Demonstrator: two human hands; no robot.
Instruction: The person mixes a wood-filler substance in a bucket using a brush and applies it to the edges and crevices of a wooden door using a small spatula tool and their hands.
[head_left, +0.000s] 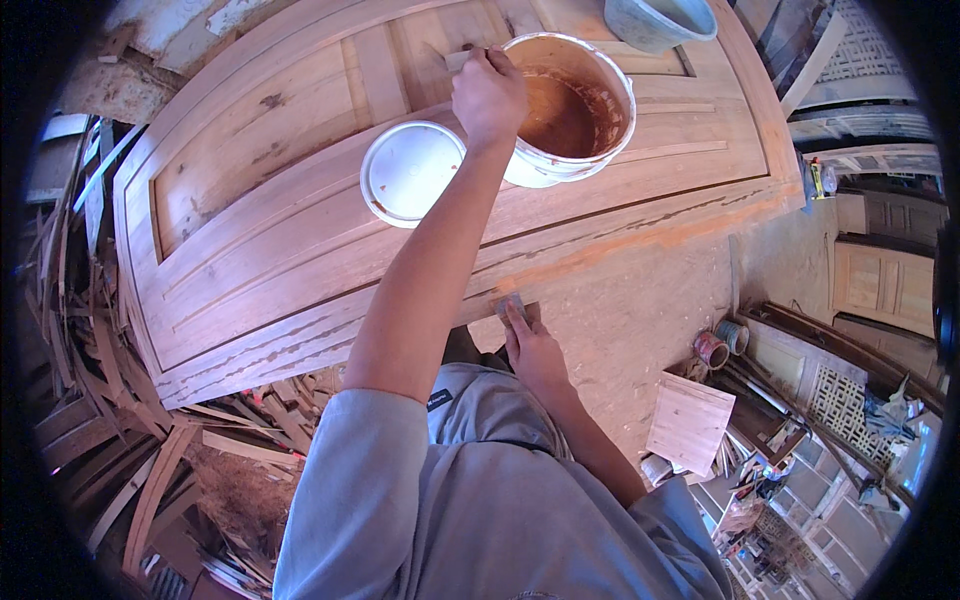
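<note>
My left hand [490, 95] reaches far forward, closed at the left rim of a white bucket [628, 110]. A small flat greyish piece [458, 61] sticks out past its fingers; I cannot make out its kind. Reddish-brown paste [560, 112] lies in the bucket and smears its inner wall. Beside the bucket lies a round white lid [412, 172] with brown specks. My right hand [535, 350] is low, by the door's near edge, gripping a small flat grey pad [509, 305]. Orange-brown filler streaks the edge of the wooden panelled door [300, 260].
A grey-blue basin [655, 30] sits on the door's far end. Scrap wood strips [110, 350] pile up at left. On the floor at right are paint cans [711, 349], a square board [690, 422] and a lattice panel [850, 405]. More panelled doors [885, 285] lean beyond.
</note>
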